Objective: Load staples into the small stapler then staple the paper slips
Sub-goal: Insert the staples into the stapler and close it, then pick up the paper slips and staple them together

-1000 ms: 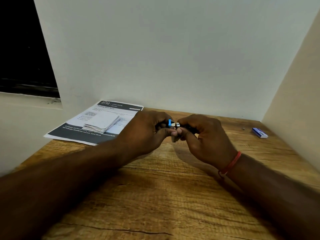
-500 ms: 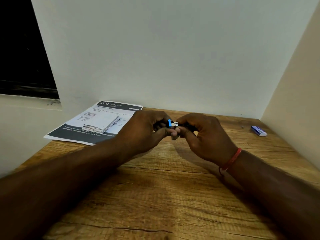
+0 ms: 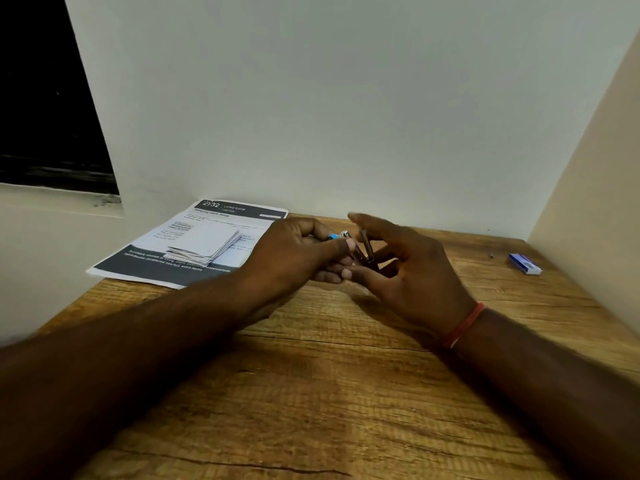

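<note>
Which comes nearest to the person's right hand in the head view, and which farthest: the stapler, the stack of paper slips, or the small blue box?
1. stapler: at the right hand, between both hands.
2. small blue box: off to the right, by the side wall.
3. stack of paper slips: far left, on the printed sheet.

The printed sheet [image 3: 207, 237] reads "27/32" and "LIVING ROOM" (dark header).
</note>
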